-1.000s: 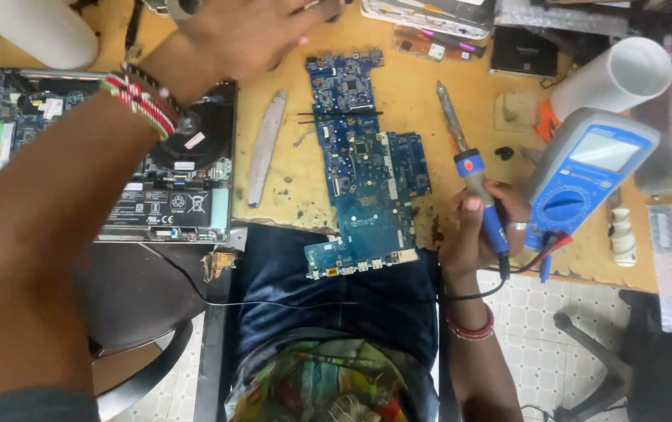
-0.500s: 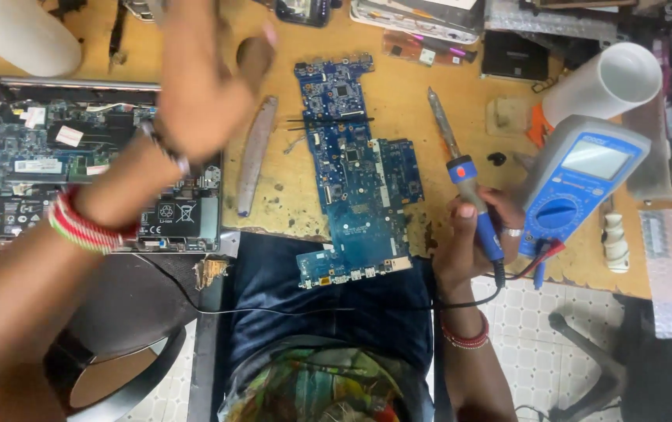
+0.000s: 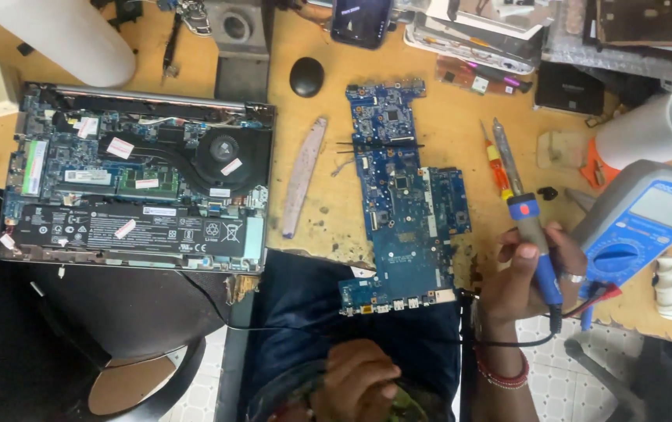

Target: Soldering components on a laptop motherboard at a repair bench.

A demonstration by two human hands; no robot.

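Note:
My right hand (image 3: 525, 275) grips a soldering iron (image 3: 530, 216) with a blue handle, its tip pointing away over the wooden bench. Its black cord runs left across my lap. Just left of it lies a blue circuit board (image 3: 403, 197), its near end hanging over the bench edge. My left hand (image 3: 358, 380) rests in my lap at the bottom of the view, fingers curled, with nothing visibly in it. A blue multimeter (image 3: 641, 232) sits right of my right hand, touching it.
An opened laptop base (image 3: 137, 184) with battery and fan lies at the left. A grey metal strip (image 3: 304, 173) lies between it and the board. A red-handled screwdriver (image 3: 495, 162), white rolls (image 3: 659, 125), a phone (image 3: 361, 19) and stacked parts crowd the far side.
My left arm, which reached over the far side of the bench, has drawn back down into my lap. The right hand with the soldering iron has stayed put.

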